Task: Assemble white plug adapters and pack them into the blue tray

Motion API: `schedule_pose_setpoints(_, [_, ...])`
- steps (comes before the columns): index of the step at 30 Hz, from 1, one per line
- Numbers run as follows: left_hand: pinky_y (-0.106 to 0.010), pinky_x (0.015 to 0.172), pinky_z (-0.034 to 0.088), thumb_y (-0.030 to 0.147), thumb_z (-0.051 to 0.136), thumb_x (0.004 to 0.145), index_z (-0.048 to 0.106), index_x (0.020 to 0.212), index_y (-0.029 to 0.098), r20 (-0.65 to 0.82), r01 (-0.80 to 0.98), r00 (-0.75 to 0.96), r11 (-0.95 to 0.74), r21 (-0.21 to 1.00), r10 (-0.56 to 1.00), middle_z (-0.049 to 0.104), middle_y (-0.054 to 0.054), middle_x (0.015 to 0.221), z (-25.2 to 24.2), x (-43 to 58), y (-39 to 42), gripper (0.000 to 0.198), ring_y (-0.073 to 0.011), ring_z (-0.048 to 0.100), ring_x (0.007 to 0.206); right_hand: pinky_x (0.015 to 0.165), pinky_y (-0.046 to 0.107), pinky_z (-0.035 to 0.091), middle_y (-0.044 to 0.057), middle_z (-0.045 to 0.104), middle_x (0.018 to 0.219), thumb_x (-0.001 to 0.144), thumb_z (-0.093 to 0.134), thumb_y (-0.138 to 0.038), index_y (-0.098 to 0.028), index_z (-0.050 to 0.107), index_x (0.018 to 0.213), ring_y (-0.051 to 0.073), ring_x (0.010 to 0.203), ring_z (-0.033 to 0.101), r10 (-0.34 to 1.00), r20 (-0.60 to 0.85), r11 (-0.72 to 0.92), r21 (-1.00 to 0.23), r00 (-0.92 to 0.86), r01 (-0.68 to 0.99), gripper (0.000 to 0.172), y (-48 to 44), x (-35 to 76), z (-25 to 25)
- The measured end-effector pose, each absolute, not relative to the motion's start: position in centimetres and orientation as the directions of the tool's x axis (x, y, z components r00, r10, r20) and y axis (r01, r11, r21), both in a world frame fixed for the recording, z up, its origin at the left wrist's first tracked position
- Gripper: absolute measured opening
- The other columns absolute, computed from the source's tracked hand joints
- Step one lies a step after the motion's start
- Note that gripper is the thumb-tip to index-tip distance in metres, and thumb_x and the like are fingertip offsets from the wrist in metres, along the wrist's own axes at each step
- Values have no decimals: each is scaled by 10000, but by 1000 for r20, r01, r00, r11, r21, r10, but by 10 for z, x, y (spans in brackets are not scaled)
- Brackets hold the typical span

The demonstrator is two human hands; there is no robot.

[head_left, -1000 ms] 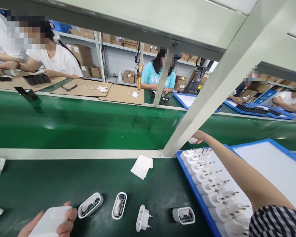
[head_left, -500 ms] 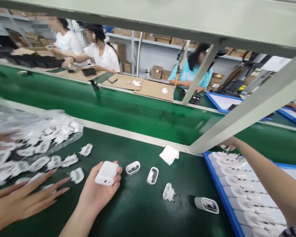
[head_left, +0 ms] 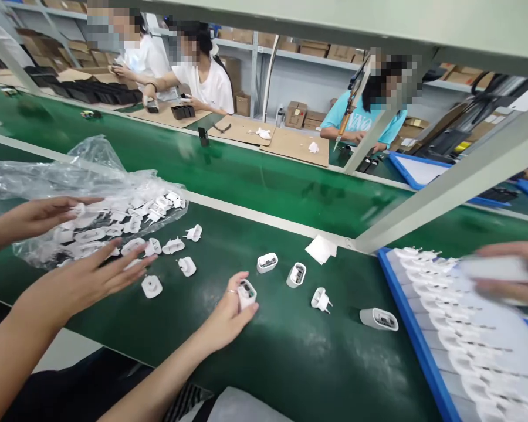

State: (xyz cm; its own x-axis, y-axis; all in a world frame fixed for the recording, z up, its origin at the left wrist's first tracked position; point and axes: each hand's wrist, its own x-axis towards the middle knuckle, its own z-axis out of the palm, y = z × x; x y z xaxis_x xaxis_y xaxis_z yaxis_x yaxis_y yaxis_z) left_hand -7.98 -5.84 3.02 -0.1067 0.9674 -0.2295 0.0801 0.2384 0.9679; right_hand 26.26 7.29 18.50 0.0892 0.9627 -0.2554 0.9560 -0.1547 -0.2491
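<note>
My left hand (head_left: pixel 226 319) is closed on a white charger shell (head_left: pixel 246 293), its open end with the inner parts facing up, just above the green mat. My right hand (head_left: pixel 514 290) is smeared by motion over the blue tray (head_left: pixel 405 316). Its fingers seem wrapped round a white charger (head_left: pixel 495 269). Rows of finished white chargers (head_left: pixel 444 316) with their pins to the right fill the tray. Loose shells (head_left: pixel 267 262) (head_left: pixel 296 274) (head_left: pixel 378 319) and a plug piece (head_left: pixel 320 300) lie on the mat between my hands.
A co-worker's two hands (head_left: pixel 44 214) (head_left: pixel 92 278) spread white plug pieces from a clear plastic bag (head_left: pixel 48 181) at the left. A folded white paper (head_left: pixel 321 249) lies by a slanted frame post (head_left: pixel 444 187). Beyond runs a green conveyor belt (head_left: pixel 246 181), with other people seated behind it.
The view has swung left, bringing the bag and the co-worker's hands into sight. My left hand has turned its shell and lowered it. My right hand came back from the tray's far corner to above the tray.
</note>
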Motion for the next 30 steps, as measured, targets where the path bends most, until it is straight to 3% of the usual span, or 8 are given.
schedule_pose_setpoints(4, [-304, 780, 357, 176, 545, 579, 334, 1071, 176, -132, 385, 178, 54, 921, 975, 478, -39, 943, 23, -70, -67, 535, -159, 468, 848, 583, 297, 455, 58, 544, 813, 591, 586, -205, -217, 514, 878, 159, 626, 534, 906, -365, 126, -247, -213, 961, 296, 56, 180, 140])
schedule_pose_setpoints(8, [-300, 828, 341, 135, 533, 547, 423, 994, 191, -86, 453, 348, -87, 887, 934, 432, -46, 1045, 23, -75, -66, 464, -174, 438, 948, 453, 249, 450, 102, 485, 978, 664, 481, -262, -185, 430, 1026, 169, 677, 544, 874, -480, -58, -257, -75, 965, 373, 66, 134, 83])
schedule_pose_setpoints(11, [-285, 853, 327, 60, 452, 553, 377, 1101, 223, -86, 439, 421, -120, 891, 903, 384, -43, 1136, 25, -83, -67, 576, -165, 422, 994, 536, 273, 457, 135, 448, 1065, 692, 455, -305, -163, 386, 1092, 210, 810, 533, 902, -431, -108, -199, 12, 974, 431, 69, 132, 73])
schedule_pose_setpoints(14, [-283, 867, 320, 52, 425, 574, 235, 1211, 226, -125, 433, 416, -76, 898, 901, 358, -52, 1194, 25, -86, -71, 686, -164, 389, 1045, 718, 350, 409, 143, 424, 1117, 701, 450, -355, -149, 402, 1089, 274, 991, 437, 985, -171, -8, -98, -9, 995, 442, 54, 135, 82])
schedule_pose_setpoints(17, [-303, 861, 328, 166, 545, 566, 260, 1195, 189, -131, 456, 310, -26, 890, 942, 373, -72, 1176, 24, -84, -74, 691, -192, 378, 1052, 717, 341, 406, 110, 476, 1067, 744, 375, -380, -179, 429, 1058, 242, 946, 473, 988, 17, 153, -160, -152, 975, 377, 23, 133, 85])
schedule_pose_setpoints(22, [-297, 775, 378, 190, 523, 611, 512, 903, 196, -77, 521, 210, -45, 853, 975, 522, -22, 922, 24, -85, -73, 292, -166, 489, 866, 649, 373, 429, 115, 469, 1074, 713, 430, -376, -207, 429, 1069, 264, 914, 486, 950, -2, 310, -94, -312, 946, 394, -19, 126, 43])
schedule_pose_setpoints(26, [-281, 779, 377, 152, 494, 621, 494, 946, 208, -60, 518, 204, -56, 854, 977, 537, -13, 967, 21, -87, -74, 331, -155, 499, 871, 683, 382, 420, 129, 473, 1004, 733, 414, -303, -199, 474, 1026, 244, 847, 495, 911, 134, 400, -54, -390, 915, 316, -29, 130, 13])
schedule_pose_setpoints(30, [-282, 759, 392, 177, 512, 613, 474, 948, 190, -64, 519, 156, -26, 854, 986, 543, -17, 948, 19, -86, -77, 337, -153, 506, 846, 694, 395, 420, 112, 474, 897, 726, 410, -362, -184, 527, 920, 233, 793, 501, 900, 138, 434, -221, -412, 874, 288, -33, 131, 14])
